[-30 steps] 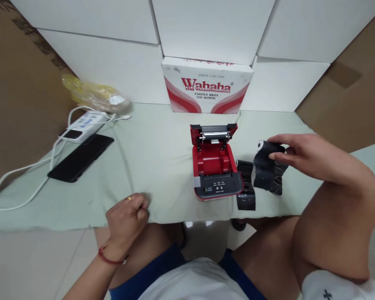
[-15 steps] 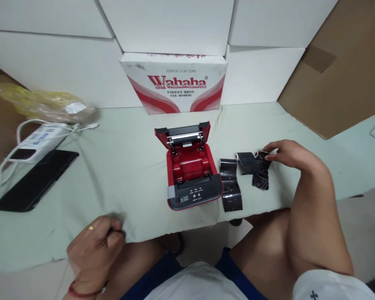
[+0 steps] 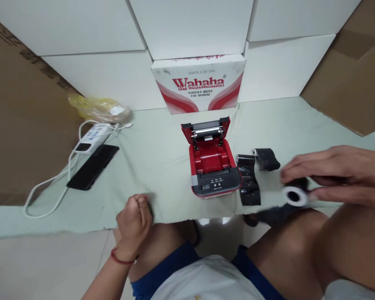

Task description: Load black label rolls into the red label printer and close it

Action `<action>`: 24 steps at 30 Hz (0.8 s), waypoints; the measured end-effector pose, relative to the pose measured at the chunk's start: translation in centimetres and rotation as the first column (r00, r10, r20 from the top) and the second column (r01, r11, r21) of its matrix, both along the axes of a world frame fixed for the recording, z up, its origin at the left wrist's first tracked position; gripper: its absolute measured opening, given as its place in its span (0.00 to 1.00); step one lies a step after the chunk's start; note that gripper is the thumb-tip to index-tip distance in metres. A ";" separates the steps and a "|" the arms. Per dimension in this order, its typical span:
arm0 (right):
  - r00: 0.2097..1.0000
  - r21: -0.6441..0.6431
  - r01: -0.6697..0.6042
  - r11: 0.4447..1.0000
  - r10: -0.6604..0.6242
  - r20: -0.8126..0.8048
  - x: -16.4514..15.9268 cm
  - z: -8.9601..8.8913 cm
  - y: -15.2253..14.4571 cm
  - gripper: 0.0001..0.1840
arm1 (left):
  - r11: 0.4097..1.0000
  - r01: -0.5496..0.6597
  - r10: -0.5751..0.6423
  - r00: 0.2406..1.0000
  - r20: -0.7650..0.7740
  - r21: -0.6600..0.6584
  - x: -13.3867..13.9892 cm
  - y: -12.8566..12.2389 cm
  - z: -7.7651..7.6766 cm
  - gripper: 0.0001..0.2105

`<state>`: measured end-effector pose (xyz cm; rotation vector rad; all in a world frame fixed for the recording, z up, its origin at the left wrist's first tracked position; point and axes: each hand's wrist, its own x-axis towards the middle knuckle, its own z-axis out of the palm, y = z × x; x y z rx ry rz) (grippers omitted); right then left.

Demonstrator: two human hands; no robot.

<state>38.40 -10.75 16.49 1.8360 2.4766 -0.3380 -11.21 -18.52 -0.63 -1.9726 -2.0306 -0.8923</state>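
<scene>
My right hand [image 3: 334, 171] pinches a black paper roll [image 3: 295, 196] off the table's right front edge. The roll's white core end faces me, and its blurred loose strip trails down to the left. My left hand [image 3: 134, 221] rests as a fist at the table's front edge, its fingers curled in; nothing shows in it. Between the hands stands a small red and black label printer [image 3: 218, 183], lid raised, with a bare red compartment inside. Two more black rolls lie to its right: a partly unrolled one [image 3: 249, 183] beside it and a shorter one [image 3: 267, 158] farther back.
A Wahaha water carton [image 3: 203, 89] leans against white boxes [image 3: 93, 77] at the back. To the left lie a white power strip [image 3: 96, 135] with cables, a flat black object [image 3: 93, 166] and a yellowish plastic bag [image 3: 96, 109]. Brown cardboard [image 3: 346, 75] stands on the right.
My right hand has lifted the farthest right roll off the table and brought it nearer to me. My left hand stays a fist. The view has shifted left.
</scene>
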 end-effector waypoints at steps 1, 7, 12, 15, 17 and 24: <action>1.000 0.003 -0.010 1.000 0.010 0.005 -2.3 0.2 0.0 0.21 | 1.000 -0.004 0.004 1.000 0.012 -0.014 0.0 -0.1 0.2 0.13; 0.989 -0.002 -0.149 0.989 0.149 0.001 -17.2 0.0 1.9 0.18 | 0.977 0.209 -0.213 0.972 0.104 0.050 3.6 -1.5 3.5 0.14; 0.979 -0.025 -0.178 0.984 0.180 0.098 -21.0 -0.4 2.8 0.16 | 0.806 0.572 -0.592 0.768 0.244 0.156 8.6 -1.8 6.9 0.12; 0.982 -0.047 -0.137 0.989 0.142 0.127 -21.7 -0.7 3.2 0.18 | 0.701 0.711 -0.707 0.685 0.174 0.049 10.4 -1.3 8.6 0.16; 0.982 -0.063 -0.124 0.990 0.132 0.133 -22.1 -0.9 3.5 0.18 | 0.693 0.719 -0.712 0.693 0.108 -0.046 10.9 -0.9 9.3 0.18; 0.991 -0.023 -0.099 0.995 0.100 0.085 -23.0 -2.7 4.6 0.20 | 0.726 0.653 -0.675 0.736 -0.042 -0.218 11.9 0.1 10.2 0.22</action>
